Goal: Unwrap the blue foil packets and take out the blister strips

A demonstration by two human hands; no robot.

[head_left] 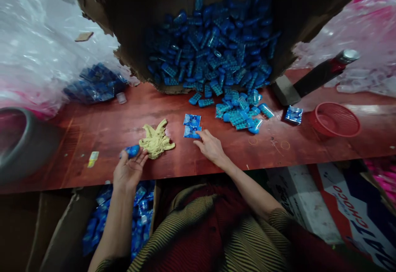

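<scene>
My left hand (130,171) is palm up at the left of the red table, its thumb and fingers round a small glossy blue container (132,151). A crumpled yellow cloth (156,140) lies just beyond those fingertips. My right hand (211,146) has its index finger and thumb at the right edge of a flat blue packet (190,132). Another blue packet (192,120) lies directly behind that one. To the right is a loose heap of blue-capped clear containers (238,113) filled with small blue pieces.
A torn cardboard box (105,16) full of such containers opens toward me. Right of it are a dark bottle (321,74), a grey block (286,90) and a red basket (335,119). A grey tub (24,144) stands left. Below the table edge, a carton holds blue packs (144,206).
</scene>
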